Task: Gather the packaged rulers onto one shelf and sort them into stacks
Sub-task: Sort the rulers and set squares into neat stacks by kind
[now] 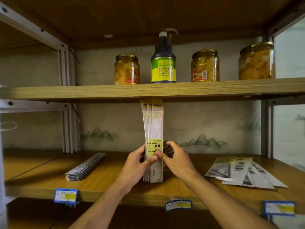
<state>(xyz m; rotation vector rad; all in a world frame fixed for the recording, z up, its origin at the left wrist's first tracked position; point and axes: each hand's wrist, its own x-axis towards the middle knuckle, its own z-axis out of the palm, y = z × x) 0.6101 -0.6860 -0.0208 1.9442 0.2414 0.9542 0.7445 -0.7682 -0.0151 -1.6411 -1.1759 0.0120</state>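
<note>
Several packaged rulers (154,129) with yellow-and-white "20" labels stand upright on end on the middle shelf (115,177), fanned slightly, their tops reaching the shelf above. My left hand (140,161) grips the bundle from the left near its lower part. My right hand (173,156) pinches the front package from the right. A neat stack of grey packaged rulers (85,167) lies on the shelf at the left. A loose fan of white and yellow packages (241,171) lies at the right.
The upper shelf (148,91) carries three jars of yellow fruit (127,69) and a dark pump bottle (163,63). Blue price tags (65,195) hang on the middle shelf's front edge. Metal uprights (67,129) stand at both sides.
</note>
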